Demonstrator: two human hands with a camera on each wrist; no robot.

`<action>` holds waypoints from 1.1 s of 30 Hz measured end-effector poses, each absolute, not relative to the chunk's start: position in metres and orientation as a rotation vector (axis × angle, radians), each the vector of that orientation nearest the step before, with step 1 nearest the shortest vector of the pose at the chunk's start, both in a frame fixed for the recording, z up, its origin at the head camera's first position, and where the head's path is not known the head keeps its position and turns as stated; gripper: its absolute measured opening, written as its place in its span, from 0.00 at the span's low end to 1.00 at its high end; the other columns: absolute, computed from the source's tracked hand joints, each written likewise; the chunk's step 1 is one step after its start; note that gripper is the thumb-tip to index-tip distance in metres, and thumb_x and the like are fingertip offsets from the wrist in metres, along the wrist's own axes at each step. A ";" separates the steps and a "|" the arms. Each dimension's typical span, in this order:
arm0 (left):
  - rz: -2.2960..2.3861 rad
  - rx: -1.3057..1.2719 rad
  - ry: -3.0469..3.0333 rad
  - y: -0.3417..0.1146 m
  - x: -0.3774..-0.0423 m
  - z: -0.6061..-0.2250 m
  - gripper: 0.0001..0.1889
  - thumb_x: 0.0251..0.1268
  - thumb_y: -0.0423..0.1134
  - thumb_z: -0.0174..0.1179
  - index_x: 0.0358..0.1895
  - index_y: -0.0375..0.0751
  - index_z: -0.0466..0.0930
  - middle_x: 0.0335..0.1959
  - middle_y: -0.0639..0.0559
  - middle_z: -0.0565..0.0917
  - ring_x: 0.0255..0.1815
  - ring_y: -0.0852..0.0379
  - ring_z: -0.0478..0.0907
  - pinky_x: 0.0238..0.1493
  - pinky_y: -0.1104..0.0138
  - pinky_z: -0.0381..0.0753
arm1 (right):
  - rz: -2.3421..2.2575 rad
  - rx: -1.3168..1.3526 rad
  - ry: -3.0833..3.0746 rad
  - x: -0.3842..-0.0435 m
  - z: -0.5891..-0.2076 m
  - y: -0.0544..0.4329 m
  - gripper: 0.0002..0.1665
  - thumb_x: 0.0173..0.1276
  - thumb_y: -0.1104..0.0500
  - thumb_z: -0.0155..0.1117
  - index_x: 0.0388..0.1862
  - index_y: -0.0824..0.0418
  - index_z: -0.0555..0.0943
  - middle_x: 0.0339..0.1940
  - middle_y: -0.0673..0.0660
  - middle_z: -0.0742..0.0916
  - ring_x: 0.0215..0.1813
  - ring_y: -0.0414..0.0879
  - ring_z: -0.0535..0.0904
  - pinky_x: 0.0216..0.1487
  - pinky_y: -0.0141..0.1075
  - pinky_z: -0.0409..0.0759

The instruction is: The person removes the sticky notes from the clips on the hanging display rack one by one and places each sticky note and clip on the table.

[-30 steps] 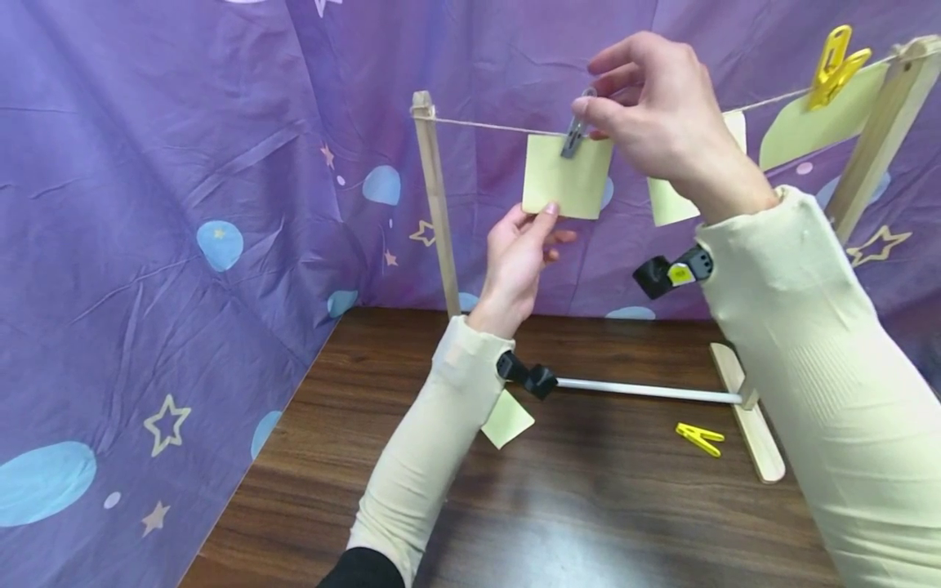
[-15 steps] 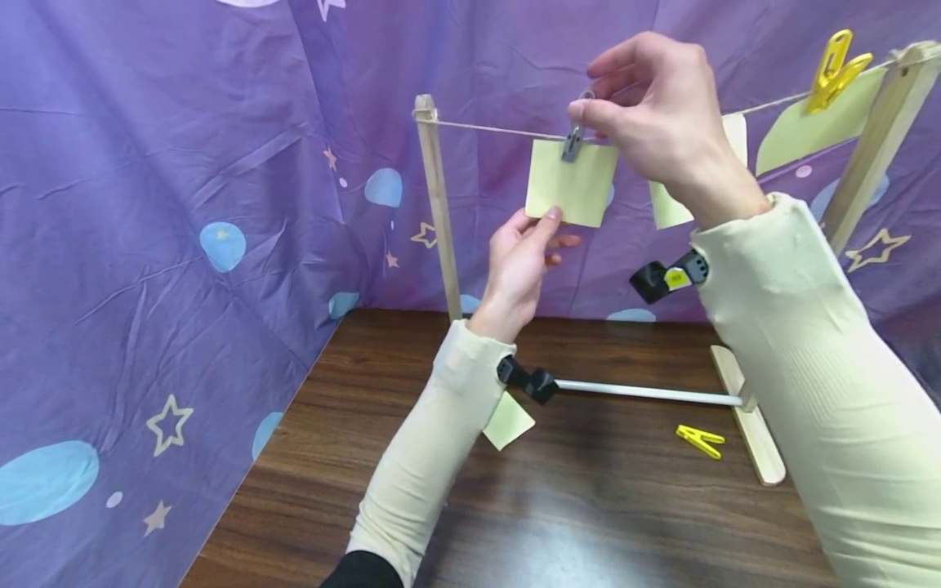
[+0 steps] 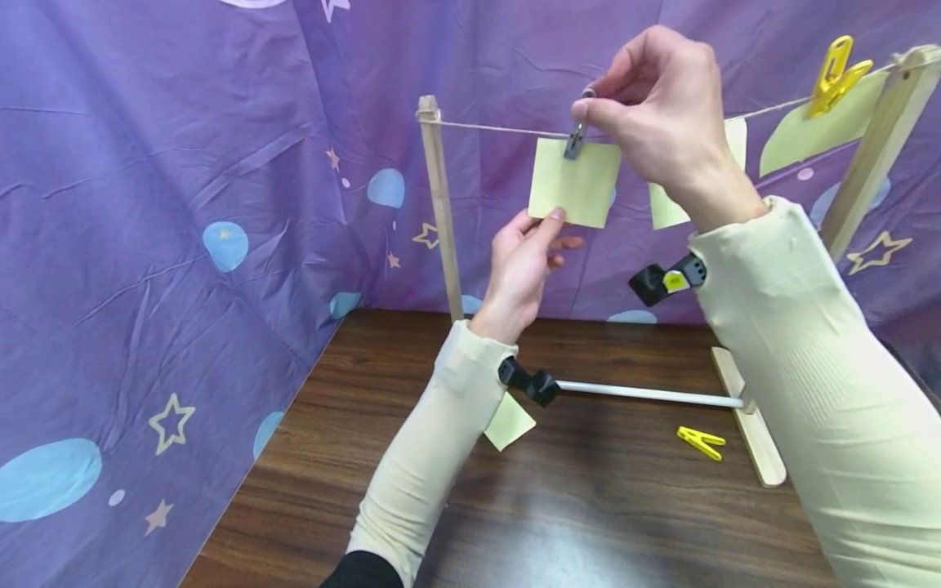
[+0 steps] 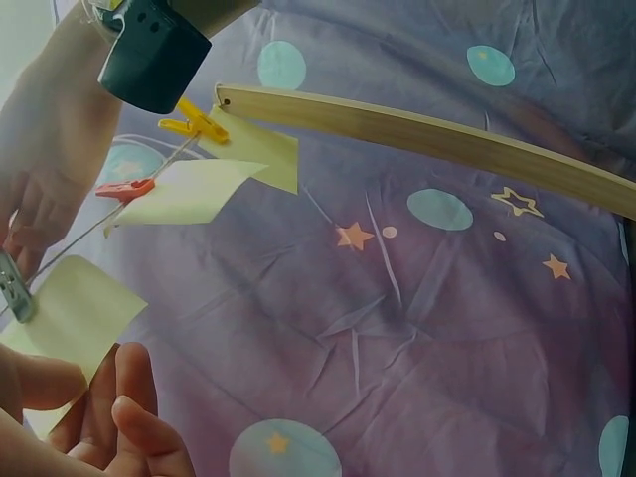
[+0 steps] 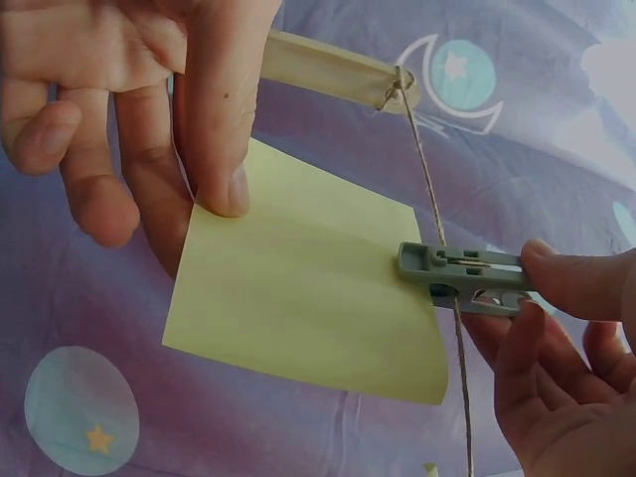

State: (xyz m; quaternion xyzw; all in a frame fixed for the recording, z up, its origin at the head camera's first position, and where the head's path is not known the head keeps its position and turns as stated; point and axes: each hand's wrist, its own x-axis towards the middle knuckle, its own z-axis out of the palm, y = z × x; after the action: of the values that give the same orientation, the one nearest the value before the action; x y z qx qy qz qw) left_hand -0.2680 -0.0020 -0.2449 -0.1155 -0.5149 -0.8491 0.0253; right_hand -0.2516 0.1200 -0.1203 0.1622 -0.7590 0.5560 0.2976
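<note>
A square yellow sticky note [image 3: 577, 184] hangs at the string [image 3: 500, 128], its top edge in the jaws of a grey clothespin [image 5: 467, 270]. My left hand [image 3: 524, 253] pinches the note's lower edge between thumb and forefinger. Above it, my right hand [image 3: 665, 114] grips the tail end of the clothespin with thumb and fingers. In the right wrist view the string runs through the clothespin just behind the note's edge. Further along the string, a red clothespin [image 4: 126, 189] holds another note [image 4: 189, 194] and a yellow clothespin [image 3: 836, 77] holds a third [image 3: 823, 122].
Wooden posts [image 3: 441, 204] carry the string at both ends, with a white rod [image 3: 650, 394] low between them. On the brown table [image 3: 588, 506] lie a loose yellow note [image 3: 510, 423] and a yellow clothespin [image 3: 701, 442]. A purple patterned cloth [image 3: 243, 163] hangs behind.
Both hands keep their hold on the note and clothespin. The right hand's outer fingers have curled in slightly, while the whole view has shifted a little.
</note>
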 end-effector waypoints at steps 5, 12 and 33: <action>-2.622 -0.358 -1.598 -0.002 -0.269 -0.245 0.09 0.70 0.33 0.54 0.49 0.32 0.76 0.27 0.56 0.81 0.24 0.64 0.80 0.22 0.76 0.68 | 1.540 0.448 -1.957 -0.254 -0.120 0.118 0.20 0.50 0.72 0.72 0.21 0.56 0.70 0.21 0.40 0.85 0.28 0.31 0.83 0.32 0.21 0.77; -2.626 -0.351 -1.599 -0.001 -0.269 -0.246 0.07 0.70 0.32 0.54 0.46 0.34 0.76 0.27 0.56 0.80 0.24 0.64 0.80 0.22 0.76 0.68 | 1.499 0.474 -1.924 -0.255 -0.120 0.117 0.22 0.50 0.72 0.72 0.18 0.56 0.68 0.21 0.39 0.84 0.29 0.32 0.83 0.32 0.20 0.77; -2.627 -0.321 -1.634 -0.001 -0.270 -0.248 0.10 0.70 0.34 0.55 0.49 0.34 0.77 0.34 0.52 0.83 0.25 0.63 0.81 0.24 0.75 0.69 | 1.355 0.507 -1.854 -0.256 -0.113 0.122 0.24 0.53 0.71 0.71 0.16 0.53 0.66 0.20 0.35 0.84 0.29 0.31 0.82 0.34 0.21 0.76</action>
State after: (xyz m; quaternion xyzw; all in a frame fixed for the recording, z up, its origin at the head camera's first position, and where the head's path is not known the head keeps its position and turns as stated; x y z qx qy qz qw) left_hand -0.2703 -0.0012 -0.2480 -0.1032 -0.5253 -0.8445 0.0158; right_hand -0.2557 0.1224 -0.1135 0.1992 -0.7277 0.5317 0.3848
